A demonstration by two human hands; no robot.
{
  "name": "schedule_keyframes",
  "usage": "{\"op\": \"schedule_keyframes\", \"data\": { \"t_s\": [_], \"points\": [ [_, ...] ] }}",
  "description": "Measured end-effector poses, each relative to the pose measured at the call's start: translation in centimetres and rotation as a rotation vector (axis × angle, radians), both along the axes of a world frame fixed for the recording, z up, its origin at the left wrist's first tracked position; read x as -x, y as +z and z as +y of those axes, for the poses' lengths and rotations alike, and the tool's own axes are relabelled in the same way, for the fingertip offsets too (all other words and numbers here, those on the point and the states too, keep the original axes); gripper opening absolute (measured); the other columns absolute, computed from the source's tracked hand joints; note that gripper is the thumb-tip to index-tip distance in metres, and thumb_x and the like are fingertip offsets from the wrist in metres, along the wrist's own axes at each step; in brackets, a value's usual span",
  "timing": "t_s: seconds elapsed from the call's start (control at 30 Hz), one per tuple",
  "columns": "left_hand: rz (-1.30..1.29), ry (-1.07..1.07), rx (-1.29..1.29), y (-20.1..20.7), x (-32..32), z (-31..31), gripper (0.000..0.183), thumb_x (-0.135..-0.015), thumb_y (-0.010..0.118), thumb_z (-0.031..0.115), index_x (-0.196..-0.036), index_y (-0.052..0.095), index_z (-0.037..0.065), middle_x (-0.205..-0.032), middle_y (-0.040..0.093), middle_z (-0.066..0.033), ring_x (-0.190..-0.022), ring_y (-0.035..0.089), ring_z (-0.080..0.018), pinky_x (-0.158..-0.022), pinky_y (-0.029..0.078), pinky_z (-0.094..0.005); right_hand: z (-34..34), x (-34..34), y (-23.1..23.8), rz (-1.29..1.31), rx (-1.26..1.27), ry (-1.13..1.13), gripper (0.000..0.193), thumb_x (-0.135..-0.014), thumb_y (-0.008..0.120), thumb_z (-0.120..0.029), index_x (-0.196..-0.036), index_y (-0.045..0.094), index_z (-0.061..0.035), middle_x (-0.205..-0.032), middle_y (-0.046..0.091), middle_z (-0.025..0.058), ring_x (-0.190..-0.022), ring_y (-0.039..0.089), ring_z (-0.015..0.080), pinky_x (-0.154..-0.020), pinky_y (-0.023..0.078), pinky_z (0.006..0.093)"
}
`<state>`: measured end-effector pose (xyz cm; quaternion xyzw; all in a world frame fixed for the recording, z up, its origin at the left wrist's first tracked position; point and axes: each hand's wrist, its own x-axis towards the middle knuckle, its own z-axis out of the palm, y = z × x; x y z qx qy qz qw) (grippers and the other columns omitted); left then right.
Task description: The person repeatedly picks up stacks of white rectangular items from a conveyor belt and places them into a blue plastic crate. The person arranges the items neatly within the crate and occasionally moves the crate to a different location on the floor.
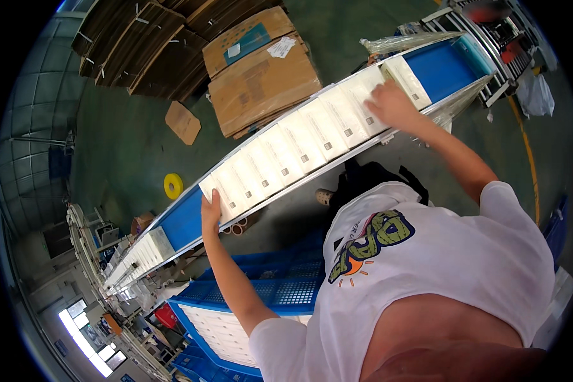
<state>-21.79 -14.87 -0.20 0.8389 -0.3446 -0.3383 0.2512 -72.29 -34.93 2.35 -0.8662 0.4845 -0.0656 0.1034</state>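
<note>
A row of white packs (310, 130) lies on the blue conveyor belt (436, 67), running from 9 o'clock to between 1 and 2 o'clock about the middle of the view. The left hand (211, 213) touches the row's 9 o'clock end, thumb upright; its other fingers are mostly hidden, so I cannot tell their spread. The right hand (389, 105), slightly blurred, has loosely spread, bent fingers over the packs near the 1 o'clock end. Each pack looks light, soft and squeezable, its smooth wrapping probably slippery. Broad, flat pressure on the row's 2 end faces should suit; pinched singly, a middle pack might buckle or slide out.
</note>
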Motion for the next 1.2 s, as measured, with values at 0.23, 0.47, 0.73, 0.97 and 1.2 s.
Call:
{"op": "schedule_keyframes", "data": {
  "t_s": [0.23, 0.47, 0.73, 0.97, 1.2],
  "points": [
    [0.097, -0.020, 0.086, 0.3, 2.8, -0.8, 0.057, -0.087, 0.057, 0.033, -0.125, 0.039, -0.006, -0.119, 0.053, -0.0185, -0.106, 0.053, -0.0236, -0.089, 0.042, -0.0322, -3.1, 1.9, -2.7, -0.366, -0.489, -0.324, 0.074, -0.080, 0.063, -0.044, -0.122, 0.036, 0.0109, -0.117, 0.051, 0.0264, -0.110, 0.051, 0.0325, -0.094, 0.039, 0.0362],
    [0.148, -0.010, 0.199, 1.4, 4.9, -2.1, 0.057, -0.084, 0.064, 0.027, -0.122, 0.041, -0.008, -0.113, 0.057, -0.0181, -0.102, 0.055, -0.0232, -0.086, 0.043, -0.0308, -2.9, 1.4, -3.0, -0.658, -0.640, -0.354, 0.075, -0.074, 0.072, -0.036, -0.122, 0.037, 0.0094, -0.113, 0.055, 0.0223, -0.101, 0.057, 0.0245, -0.084, 0.046, 0.0307],
    [0.057, 0.028, 0.232, 5.5, 5.2, -0.4, 0.052, -0.085, 0.062, 0.028, -0.119, 0.045, -0.007, -0.110, 0.058, -0.0162, -0.098, 0.056, -0.0202, -0.084, 0.044, -0.0296, -2.6, 1.7, -1.2, -0.824, -0.639, -0.318, 0.059, -0.075, 0.072, -0.028, -0.117, 0.045, 0.0051, -0.108, 0.058, 0.0155, -0.100, 0.056, 0.0200, -0.086, 0.044, 0.0305],
    [-0.243, 0.272, 0.405, 19.6, 6.7, 13.0, 0.053, -0.085, 0.061, 0.034, -0.119, 0.047, -0.004, -0.103, 0.061, -0.0139, -0.093, 0.057, -0.0183, -0.082, 0.044, -0.0294, -2.0, -4.3, 6.6, -0.683, -0.214, -0.105, 0.063, -0.075, 0.072, -0.031, -0.118, 0.044, 0.0062, -0.108, 0.059, 0.0169, -0.097, 0.057, 0.0196, -0.084, 0.044, 0.0288],
    [-0.455, 0.737, 0.537, 24.4, 15.7, 42.4, 0.049, -0.089, 0.057, 0.031, -0.121, 0.047, -0.004, -0.114, 0.057, -0.0125, -0.102, 0.053, -0.0169, -0.088, 0.041, -0.0291, 12.9, -16.9, 15.7, -0.904, -0.472, 0.451, 0.063, -0.076, 0.071, -0.035, -0.118, 0.046, 0.0045, -0.106, 0.059, 0.0147, -0.092, 0.058, 0.0182, -0.082, 0.045, 0.0274]
  ]
}}
